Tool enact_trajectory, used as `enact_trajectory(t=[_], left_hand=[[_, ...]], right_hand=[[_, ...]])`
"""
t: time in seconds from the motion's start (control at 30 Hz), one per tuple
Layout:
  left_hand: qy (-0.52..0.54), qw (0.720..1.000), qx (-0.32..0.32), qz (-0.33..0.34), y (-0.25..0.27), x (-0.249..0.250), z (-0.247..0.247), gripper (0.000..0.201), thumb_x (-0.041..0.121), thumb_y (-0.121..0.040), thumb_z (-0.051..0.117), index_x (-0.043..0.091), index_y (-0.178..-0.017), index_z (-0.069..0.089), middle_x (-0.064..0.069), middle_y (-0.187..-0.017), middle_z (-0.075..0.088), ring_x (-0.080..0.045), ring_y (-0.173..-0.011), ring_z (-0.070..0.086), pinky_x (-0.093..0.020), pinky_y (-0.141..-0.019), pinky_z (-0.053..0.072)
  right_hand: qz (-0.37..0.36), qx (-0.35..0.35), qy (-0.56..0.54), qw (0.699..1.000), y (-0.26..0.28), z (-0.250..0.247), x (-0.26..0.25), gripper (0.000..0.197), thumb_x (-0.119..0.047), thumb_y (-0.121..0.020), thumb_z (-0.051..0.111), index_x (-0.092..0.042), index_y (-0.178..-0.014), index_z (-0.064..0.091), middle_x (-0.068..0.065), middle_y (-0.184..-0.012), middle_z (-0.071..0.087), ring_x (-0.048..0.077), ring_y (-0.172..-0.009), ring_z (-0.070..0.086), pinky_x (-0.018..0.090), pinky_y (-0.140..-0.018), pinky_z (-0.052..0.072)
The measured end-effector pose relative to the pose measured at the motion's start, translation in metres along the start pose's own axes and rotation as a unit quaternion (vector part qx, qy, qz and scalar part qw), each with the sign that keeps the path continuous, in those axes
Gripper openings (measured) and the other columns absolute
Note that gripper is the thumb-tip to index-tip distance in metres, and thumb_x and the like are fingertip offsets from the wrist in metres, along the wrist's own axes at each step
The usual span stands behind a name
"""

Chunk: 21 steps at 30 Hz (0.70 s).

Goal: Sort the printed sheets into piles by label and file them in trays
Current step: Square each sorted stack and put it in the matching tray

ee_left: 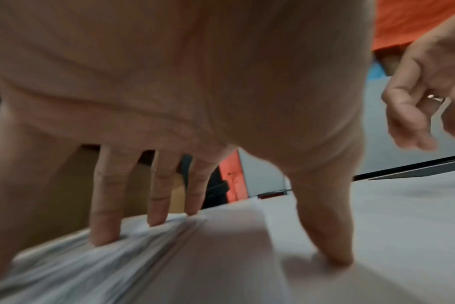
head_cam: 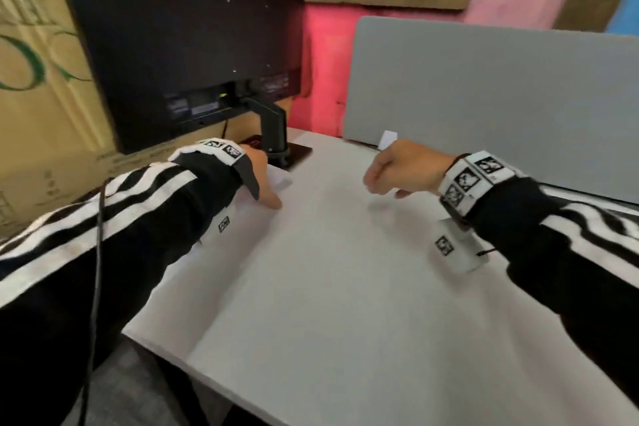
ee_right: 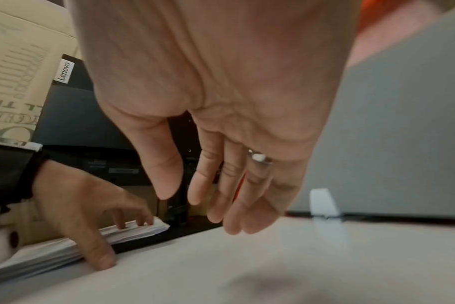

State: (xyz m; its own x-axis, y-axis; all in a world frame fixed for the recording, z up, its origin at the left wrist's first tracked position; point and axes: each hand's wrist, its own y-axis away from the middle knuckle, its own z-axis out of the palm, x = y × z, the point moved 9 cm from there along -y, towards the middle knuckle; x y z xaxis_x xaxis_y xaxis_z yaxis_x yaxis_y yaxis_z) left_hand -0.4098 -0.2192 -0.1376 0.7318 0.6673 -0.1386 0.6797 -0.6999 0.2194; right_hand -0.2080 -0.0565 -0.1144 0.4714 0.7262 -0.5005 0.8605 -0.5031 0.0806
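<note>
Now | sorting barely begun | left hand (ee_right: 78, 207) fingers (ee_left: 104, 205) spread, pressing stack of sheets (ee_right: 133, 231) on desk (head_cam: 345, 287) | right hand (head_cam: 404, 168) loosely curled, empty | next: peel top sheet beneath fingertips

A stack of printed sheets (ee_right: 133, 231) lies flat at the left edge of the white worktop (head_cam: 345, 270), just in front of the monitor stand. The sheets are white, loosely squared, their edges fanned slightly at the near side. The left hand (head_cam: 261, 180) rests on top, fingertips (ee_left: 104, 236) pressing the paper, thumb down on the worktop beside it.
</note>
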Motion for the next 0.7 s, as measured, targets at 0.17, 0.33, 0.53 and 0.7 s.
enact_trajectory(t=[0.17, 0.33, 0.53, 0.7], left_hand=[[0.0, 1.0, 0.015, 0.002, -0.005, -0.01, 0.005, 0.072, 0.074, -0.07, 0.071, 0.013, -0.108, 0.067, -0.002, -0.093, 0.068, -0.023, -0.085, 0.066, -0.029, -0.07, 0.053], [-0.02, 0.998, 0.037, 0.039, -0.006, 0.001, 0.004, 0.047, 0.054, -0.081, 0.072, 0.012, -0.101, 0.065, -0.002, -0.084, 0.063, -0.018, -0.069, 0.06, -0.026, -0.057, 0.049], [-0.006, 0.997, 0.041, 0.062, -0.008, -0.003, -0.014, 0.037, 0.042, -0.092, 0.061, 0.01, -0.073, 0.062, -0.007, -0.076, 0.062, -0.022, -0.067, 0.057, -0.034, -0.073, 0.055], [-0.204, 0.975, 0.021, 0.081, 0.006, 0.017, -0.017, 0.032, 0.022, -0.106, 0.043, -0.001, -0.124, 0.058, -0.008, -0.109, 0.064, -0.02, -0.088, 0.053, -0.019, -0.058, 0.038]], right_hand=[[0.051, -0.068, -0.178, 0.98, -0.048, 0.067, -0.036, 0.025, -0.006, -0.092, 0.07, -0.008, -0.116, 0.067, 0.013, -0.112, 0.07, 0.022, -0.089, 0.069, 0.034, -0.077, 0.06], [0.074, -0.07, -0.254, 0.962, -0.066, 0.087, -0.047, 0.013, -0.004, -0.094, 0.066, -0.007, -0.107, 0.064, 0.012, -0.111, 0.07, 0.023, -0.104, 0.072, 0.042, -0.095, 0.061], [0.081, -0.071, -0.293, 0.95, -0.069, 0.088, -0.039, 0.017, -0.003, -0.09, 0.069, -0.008, -0.106, 0.07, 0.013, -0.109, 0.073, 0.026, -0.11, 0.073, 0.043, -0.089, 0.062], [0.07, -0.082, -0.285, 0.953, -0.061, 0.087, -0.042, 0.016, -0.008, -0.09, 0.07, -0.008, -0.106, 0.072, 0.016, -0.116, 0.075, 0.025, -0.11, 0.073, 0.041, -0.089, 0.062]])
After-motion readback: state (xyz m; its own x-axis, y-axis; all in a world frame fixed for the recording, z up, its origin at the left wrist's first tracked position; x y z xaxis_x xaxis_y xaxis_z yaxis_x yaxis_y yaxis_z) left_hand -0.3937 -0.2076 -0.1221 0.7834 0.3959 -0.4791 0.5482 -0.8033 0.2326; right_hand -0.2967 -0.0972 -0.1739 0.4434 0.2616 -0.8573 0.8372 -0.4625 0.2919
